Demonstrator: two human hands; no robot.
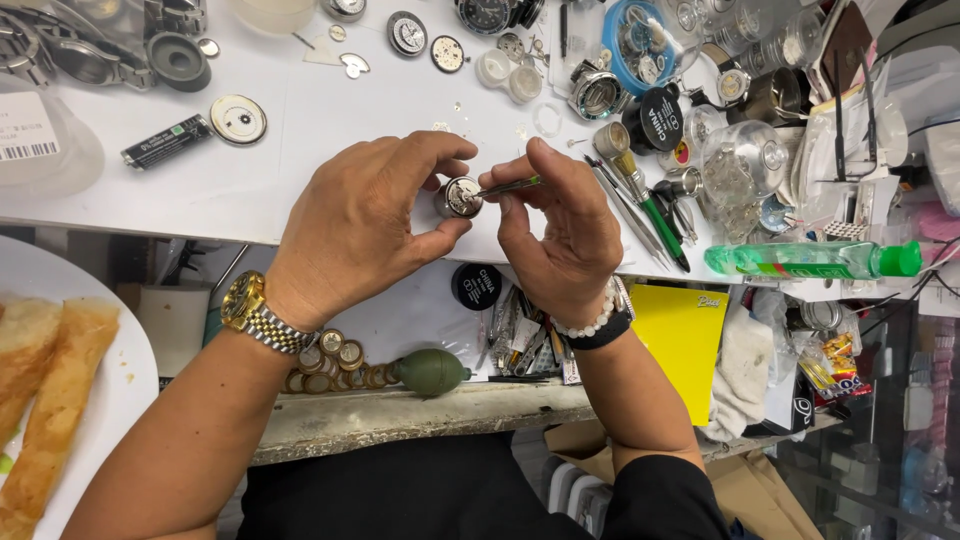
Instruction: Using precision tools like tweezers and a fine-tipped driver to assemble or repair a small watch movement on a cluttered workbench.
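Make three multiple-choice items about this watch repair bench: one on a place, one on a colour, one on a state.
1. Where does the black battery lie?
A. Left of the hands, on the white table
B. Under the yellow card
C. On the plate

2. What colour is the blower bulb below the table?
A. Red
B. Green
C. White

3. How is the small round watch part held?
A. Lying free
B. Pinched in the left hand
C. In the right hand

Key: 1 A, it lies at upper left; 2 B, its body is olive green; 3 B, the left fingers grip it while the right hand holds tweezers to it.
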